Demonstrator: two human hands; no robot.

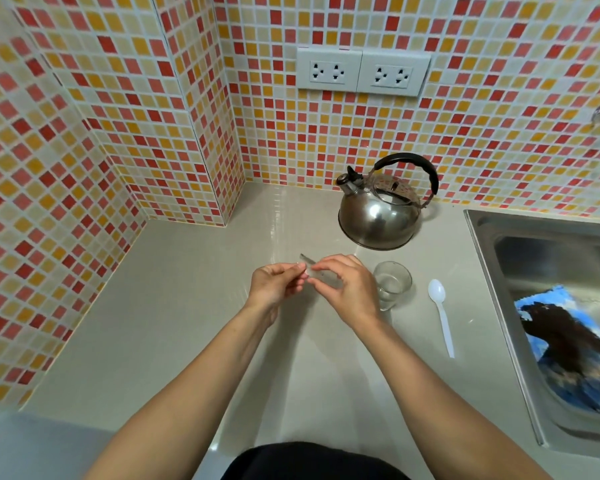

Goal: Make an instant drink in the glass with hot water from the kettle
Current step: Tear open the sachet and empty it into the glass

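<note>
Over the middle of the counter, my left hand (277,284) and my right hand (343,282) pinch a small pale sachet (314,270) between their fingertips. It is blurred and partly hidden by the fingers. A clear glass (392,284) stands upright just right of my right hand, and I cannot tell what is in it. Behind the glass, near the tiled wall, sits a steel kettle (378,214) with a black handle, its spout facing left. A white plastic spoon (440,313) lies on the counter to the right of the glass.
A steel sink (520,244) takes up the right side, with a blue and brown cloth (568,348) lying in it. Mosaic tiled walls close the counter (187,323) at the left and back. Two white wall sockets (362,72) sit above the kettle.
</note>
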